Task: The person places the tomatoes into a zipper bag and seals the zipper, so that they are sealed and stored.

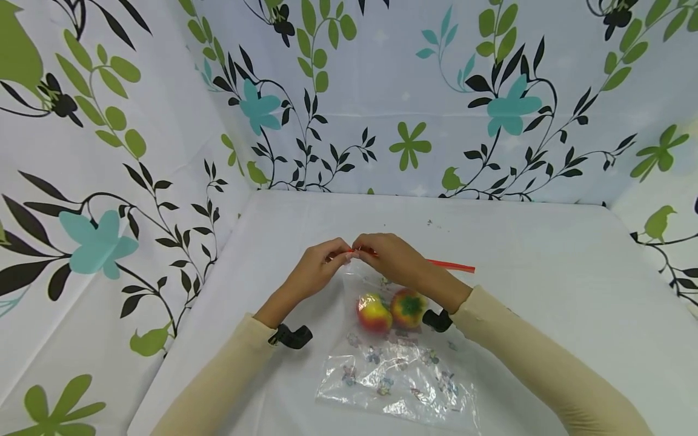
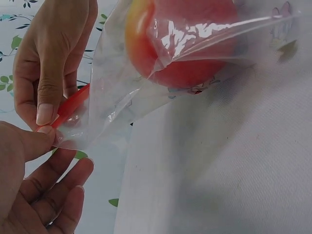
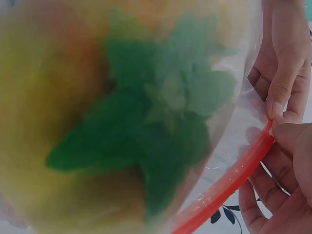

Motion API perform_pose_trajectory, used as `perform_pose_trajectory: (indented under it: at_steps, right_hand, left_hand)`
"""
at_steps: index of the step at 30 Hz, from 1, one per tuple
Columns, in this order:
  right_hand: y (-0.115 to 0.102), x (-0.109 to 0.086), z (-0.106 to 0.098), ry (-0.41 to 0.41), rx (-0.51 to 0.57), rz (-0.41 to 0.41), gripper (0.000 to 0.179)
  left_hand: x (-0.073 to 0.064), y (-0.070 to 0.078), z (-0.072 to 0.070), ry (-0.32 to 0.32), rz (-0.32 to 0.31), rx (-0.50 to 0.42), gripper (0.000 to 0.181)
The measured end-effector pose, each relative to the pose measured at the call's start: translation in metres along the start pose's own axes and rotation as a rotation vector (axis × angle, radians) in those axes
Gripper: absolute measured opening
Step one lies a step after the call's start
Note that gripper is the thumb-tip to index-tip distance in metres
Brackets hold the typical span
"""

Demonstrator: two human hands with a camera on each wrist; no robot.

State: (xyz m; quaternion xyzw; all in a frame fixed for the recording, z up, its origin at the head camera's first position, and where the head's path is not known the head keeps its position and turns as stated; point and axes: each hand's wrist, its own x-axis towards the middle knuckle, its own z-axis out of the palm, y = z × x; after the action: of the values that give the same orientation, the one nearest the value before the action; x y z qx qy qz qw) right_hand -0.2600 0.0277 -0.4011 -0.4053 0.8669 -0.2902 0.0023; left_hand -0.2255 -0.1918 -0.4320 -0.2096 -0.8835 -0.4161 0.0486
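A clear plastic zip bag (image 1: 392, 369) with small printed figures lies on the white table, its red zip edge (image 1: 455, 266) toward the back. Inside it sit two red-and-yellow fruits: a left one (image 1: 374, 315) and a right one (image 1: 408, 307) with a green leafy top (image 3: 165, 107). My left hand (image 1: 318, 270) pinches the left corner of the red edge between thumb and finger. Right beside it, my right hand (image 1: 394, 259) pinches the same edge, its thumb (image 2: 47, 97) close to the left thumb. The wrist and hand hide part of the bag's upper right.
White cloth covers the table (image 1: 545, 272). Patterned curtains (image 1: 349, 109) with leaves and flowers stand behind and at both sides. A black wrist mount (image 1: 294, 336) sits on the left wrist, another (image 1: 437, 321) on the right.
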Motion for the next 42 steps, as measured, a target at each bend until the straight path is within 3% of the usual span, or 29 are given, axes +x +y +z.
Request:
perform_pose_trajectory:
  at_steps: [10, 23, 33, 42]
  right_hand:
    - [-0.001, -0.003, -0.004, -0.005, -0.025, -0.084, 0.013]
    - [-0.001, -0.003, -0.009, -0.071, -0.065, -0.118, 0.010]
    - [0.004, -0.006, -0.014, -0.129, -0.071, -0.077, 0.011]
    - [0.031, -0.024, -0.026, -0.146, -0.076, -0.054, 0.013]
  left_hand:
    - [-0.001, 0.000, 0.001, 0.020, 0.016, 0.011, 0.014]
    - [-0.003, -0.002, 0.003, 0.009, 0.022, -0.015, 0.015]
    - [-0.004, -0.006, 0.000, 0.010, 0.002, -0.036, 0.018]
    - [-0.004, -0.009, -0.007, 0.039, -0.008, -0.048, 0.015]
